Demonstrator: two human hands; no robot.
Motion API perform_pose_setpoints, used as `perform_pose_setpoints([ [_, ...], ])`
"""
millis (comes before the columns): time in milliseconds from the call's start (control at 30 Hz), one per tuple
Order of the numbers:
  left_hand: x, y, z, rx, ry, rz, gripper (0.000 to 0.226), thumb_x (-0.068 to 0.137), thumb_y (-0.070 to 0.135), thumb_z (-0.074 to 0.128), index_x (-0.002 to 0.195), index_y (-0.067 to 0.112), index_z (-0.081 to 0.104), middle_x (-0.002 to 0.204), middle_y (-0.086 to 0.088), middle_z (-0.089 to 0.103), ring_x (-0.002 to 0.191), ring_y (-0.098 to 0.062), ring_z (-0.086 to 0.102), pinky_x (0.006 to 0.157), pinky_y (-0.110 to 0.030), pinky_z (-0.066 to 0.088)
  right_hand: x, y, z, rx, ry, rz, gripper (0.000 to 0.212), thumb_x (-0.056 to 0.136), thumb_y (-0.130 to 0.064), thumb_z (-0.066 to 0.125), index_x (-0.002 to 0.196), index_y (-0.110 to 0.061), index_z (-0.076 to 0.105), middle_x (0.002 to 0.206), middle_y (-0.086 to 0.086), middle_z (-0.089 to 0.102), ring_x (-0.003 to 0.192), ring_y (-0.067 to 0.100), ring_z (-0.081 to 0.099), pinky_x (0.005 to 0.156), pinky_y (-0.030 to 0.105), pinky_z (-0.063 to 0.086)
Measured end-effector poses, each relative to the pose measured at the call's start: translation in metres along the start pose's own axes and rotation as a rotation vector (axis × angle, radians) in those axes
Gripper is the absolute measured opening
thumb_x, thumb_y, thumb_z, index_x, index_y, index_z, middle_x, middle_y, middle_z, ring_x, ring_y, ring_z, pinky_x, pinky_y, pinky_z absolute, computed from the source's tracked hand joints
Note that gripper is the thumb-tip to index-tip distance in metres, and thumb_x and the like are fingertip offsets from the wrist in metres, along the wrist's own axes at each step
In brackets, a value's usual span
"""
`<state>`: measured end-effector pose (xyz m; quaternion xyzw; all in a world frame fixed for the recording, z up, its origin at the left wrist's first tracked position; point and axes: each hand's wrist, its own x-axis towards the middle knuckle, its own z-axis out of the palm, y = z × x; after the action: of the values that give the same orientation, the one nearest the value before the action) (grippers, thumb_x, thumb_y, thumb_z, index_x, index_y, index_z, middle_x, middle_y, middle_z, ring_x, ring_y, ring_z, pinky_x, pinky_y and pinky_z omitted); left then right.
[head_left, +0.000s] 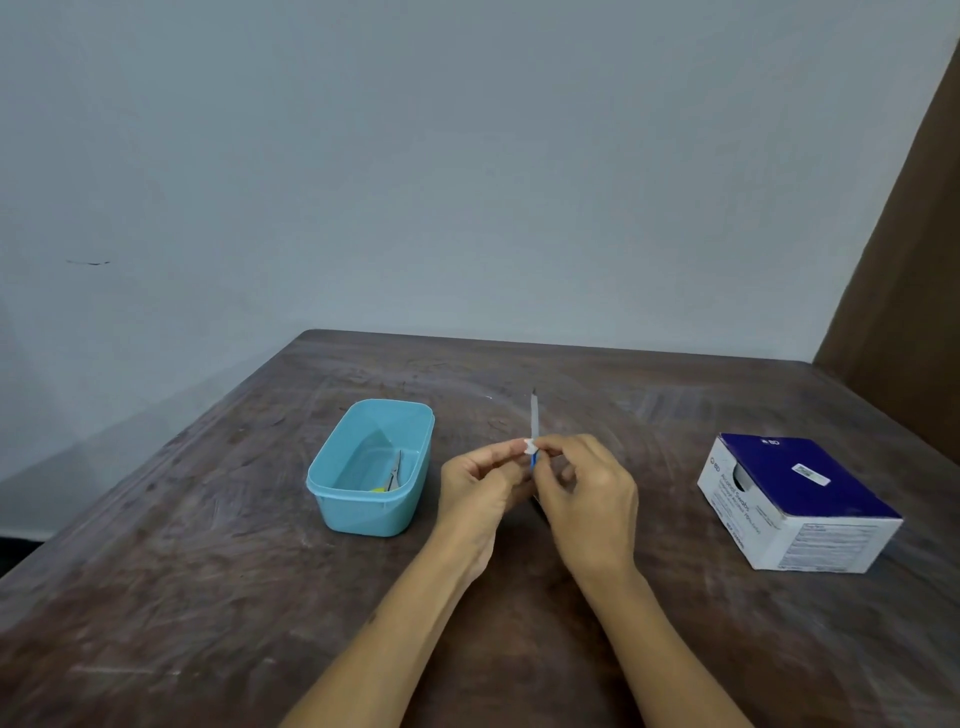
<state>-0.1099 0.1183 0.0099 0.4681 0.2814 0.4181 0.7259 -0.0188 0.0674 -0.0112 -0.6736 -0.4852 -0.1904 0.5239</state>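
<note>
Above the middle of the brown table, both hands meet around a thin tool (534, 415) with a grey upper part and a blue lower part, pointing up and away. My left hand (480, 480) pinches a small white pad (529, 446) against the tool's shaft. My right hand (584, 493) pinches the tool from the right, fingers curled; its lower end is hidden behind the hands.
A light blue plastic tub (332, 486) stands left of the hands, with a metal scissor-like instrument (396, 470) and something yellow inside. A white and dark blue box of alcohol swabs (795, 501) sits at the right. The wooden table (208, 597) meets a pale wall behind.
</note>
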Motion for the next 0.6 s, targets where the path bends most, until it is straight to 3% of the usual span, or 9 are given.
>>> perform_pose_setpoints([
  [133, 0.0020, 0.0020, -0.0030, 0.042, 0.031, 0.019, 0.029, 0.081, -0.013, 0.054, 0.093, 0.007, 0.071, 0.096, -0.017, 0.072, 0.092, -0.027, 0.069, 0.078, -0.030, 0.057, -0.0015, -0.0014, 0.0011, 0.010, -0.059, -0.021, 0.014, 0.070, -0.008, 0.074, 0.079, -0.018, 0.069, 0.073, -0.008, 0.064, 0.062, 0.006, 0.055, 0.057, 0.022, 0.047],
  [300, -0.0016, 0.0031, 0.0005, -0.002, -0.017, -0.014, 0.036, 0.081, -0.019, 0.047, 0.087, 0.009, 0.069, 0.086, -0.011, 0.073, 0.084, -0.020, 0.070, 0.072, -0.026, 0.058, 0.0001, -0.0001, 0.0014, -0.002, 0.003, 0.005, 0.019, 0.074, -0.003, 0.074, 0.088, -0.016, 0.072, 0.079, -0.005, 0.066, 0.062, 0.007, 0.056, 0.057, 0.016, 0.043],
  [467, 0.0022, 0.0028, -0.0036, 0.015, -0.025, 0.015, 0.036, 0.076, -0.021, 0.054, 0.091, 0.008, 0.070, 0.092, -0.014, 0.073, 0.089, -0.023, 0.069, 0.070, -0.024, 0.056, -0.0021, -0.0002, 0.0029, 0.009, -0.042, 0.016, 0.015, 0.071, -0.008, 0.074, 0.081, -0.020, 0.070, 0.076, -0.010, 0.061, 0.063, 0.005, 0.052, 0.056, 0.014, 0.039],
  [600, 0.0035, -0.0005, -0.0038, 0.028, -0.039, 0.020, 0.035, 0.072, -0.020, 0.062, 0.090, 0.009, 0.069, 0.089, -0.014, 0.073, 0.086, -0.021, 0.069, 0.066, -0.021, 0.056, -0.0006, 0.0002, 0.0023, 0.020, -0.031, 0.023, 0.018, 0.075, -0.007, 0.073, 0.086, -0.020, 0.071, 0.081, -0.009, 0.065, 0.066, 0.005, 0.056, 0.058, 0.014, 0.042],
])
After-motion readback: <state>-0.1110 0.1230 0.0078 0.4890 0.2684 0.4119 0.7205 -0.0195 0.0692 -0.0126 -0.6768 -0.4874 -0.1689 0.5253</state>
